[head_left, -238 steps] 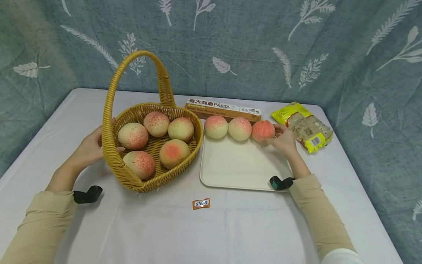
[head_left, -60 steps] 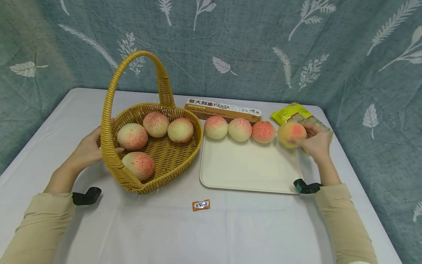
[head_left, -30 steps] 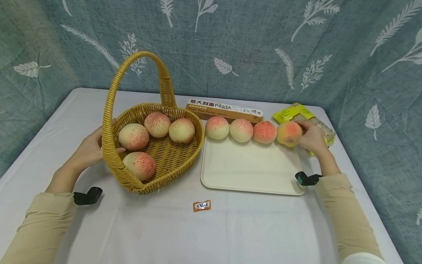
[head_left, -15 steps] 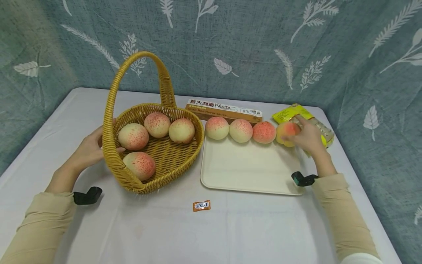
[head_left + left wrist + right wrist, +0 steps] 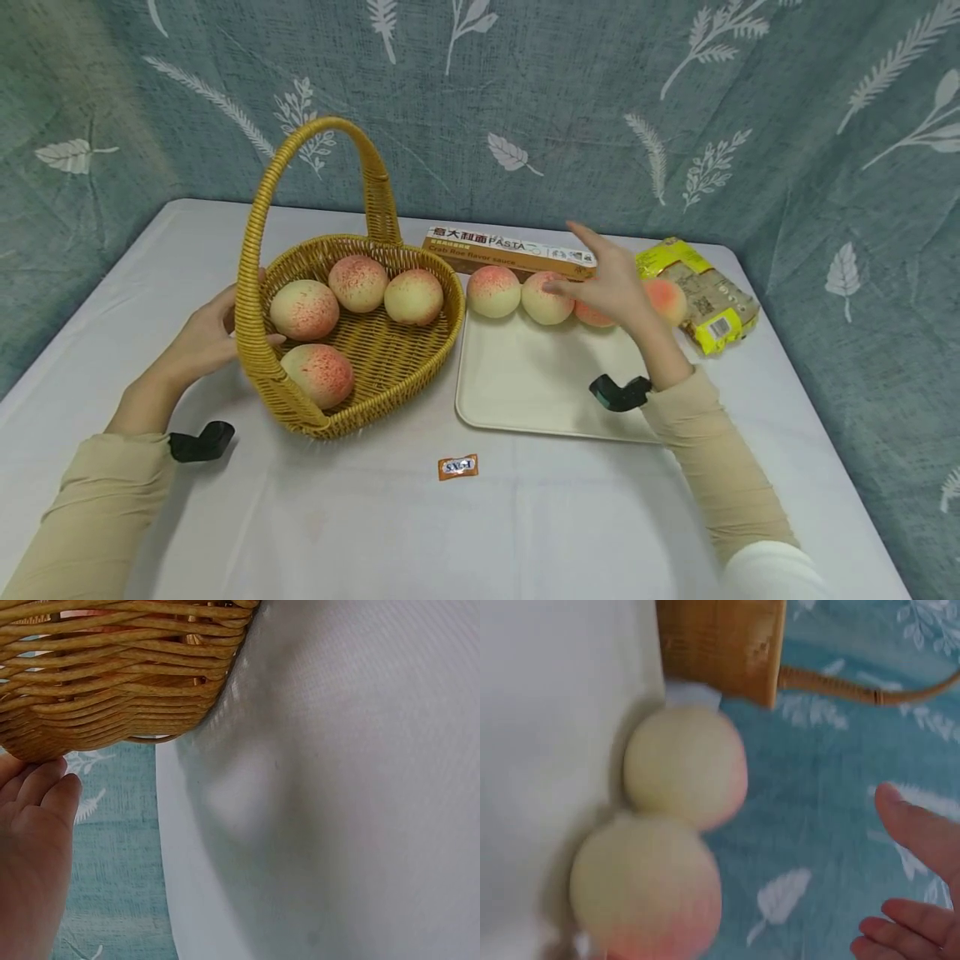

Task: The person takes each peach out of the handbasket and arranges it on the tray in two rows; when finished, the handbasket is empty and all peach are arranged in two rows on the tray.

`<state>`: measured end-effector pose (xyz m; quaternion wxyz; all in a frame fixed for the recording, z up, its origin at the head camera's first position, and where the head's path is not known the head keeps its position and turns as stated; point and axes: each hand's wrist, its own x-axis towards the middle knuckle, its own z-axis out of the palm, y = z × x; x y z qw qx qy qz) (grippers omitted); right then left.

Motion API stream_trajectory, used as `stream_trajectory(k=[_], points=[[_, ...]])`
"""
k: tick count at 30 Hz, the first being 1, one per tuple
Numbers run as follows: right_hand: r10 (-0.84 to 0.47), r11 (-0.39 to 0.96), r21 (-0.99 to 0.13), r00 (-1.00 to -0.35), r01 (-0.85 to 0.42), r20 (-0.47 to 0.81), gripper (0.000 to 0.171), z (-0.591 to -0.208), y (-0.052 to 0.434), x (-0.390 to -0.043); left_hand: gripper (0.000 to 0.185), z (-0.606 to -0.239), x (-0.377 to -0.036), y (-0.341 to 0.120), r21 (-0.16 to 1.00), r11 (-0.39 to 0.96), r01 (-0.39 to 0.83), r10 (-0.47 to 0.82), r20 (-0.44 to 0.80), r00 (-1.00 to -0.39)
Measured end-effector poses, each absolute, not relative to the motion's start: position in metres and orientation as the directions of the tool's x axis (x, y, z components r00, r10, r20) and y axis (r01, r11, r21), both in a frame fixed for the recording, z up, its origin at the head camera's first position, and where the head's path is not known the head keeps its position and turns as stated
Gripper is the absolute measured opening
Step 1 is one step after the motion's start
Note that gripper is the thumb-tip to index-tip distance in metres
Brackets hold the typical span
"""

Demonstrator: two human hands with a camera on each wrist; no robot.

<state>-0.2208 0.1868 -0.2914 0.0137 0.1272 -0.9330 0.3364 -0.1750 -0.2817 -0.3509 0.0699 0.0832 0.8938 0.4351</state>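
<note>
In the head view my left hand (image 5: 204, 337) holds the left side of a wicker basket (image 5: 390, 392) by the foot of its tall handle. Several peaches (image 5: 303, 310) lie inside, around a bare patch of woven floor. My right hand (image 5: 618, 287), fingers spread and holding nothing, hovers above the back of a cream tray (image 5: 540, 392). Along the tray's back edge runs a row of peaches (image 5: 492, 292), and the hand partly hides two of them. The yellowish peach (image 5: 666, 302) ends the row at the right. In the right wrist view, two peaches (image 5: 684, 766) appear beside the open fingers.
A pasta box (image 5: 510, 250) lies behind the tray. At the right back rests a yellow food packet (image 5: 701, 292). A small orange-wrapped candy (image 5: 458, 467) is on the white tablecloth (image 5: 390, 533) in front. A patterned blue-green curtain (image 5: 480, 117) hangs behind the table.
The yellowish peach went from the basket to the right end of the tray row. My right hand has let it go and moved left, towards the basket. The left hand stays put.
</note>
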Motion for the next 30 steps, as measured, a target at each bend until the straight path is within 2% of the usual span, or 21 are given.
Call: stream_trajectory(k=[7,15,20,24,30], points=[[-0.408,0.654,-0.676,-0.911,-0.340,0.063,0.085,-0.300,0.128,-0.230,0.093,-0.349,-0.177,-0.282,0.789,0.608,0.084,0.196,-0.047,-0.980],[-0.577,0.570,-0.667,-0.812,-0.479,0.089,0.062,-0.312,0.085,-0.244,0.091,-0.350,-0.177,-0.282,0.787,0.608,0.106,0.213,-0.033,-0.977],[-0.603,0.566,-0.685,-0.797,-0.458,0.035,0.054,-0.312,0.064,-0.251,0.092,-0.350,-0.176,-0.283,0.791,0.605,0.095,0.210,-0.044,-0.977],[-0.597,0.614,-0.669,-0.800,-0.419,-0.047,0.051,-0.313,0.049,-0.255,0.092,-0.351,-0.176,-0.282,0.796,0.599,0.090,0.212,-0.049,-0.976],[-0.571,0.734,-0.514,-0.813,-0.444,-0.113,0.046,-0.314,0.033,-0.257,0.092,-0.349,-0.175,-0.282,0.786,0.611,0.096,0.210,-0.044,-0.977]])
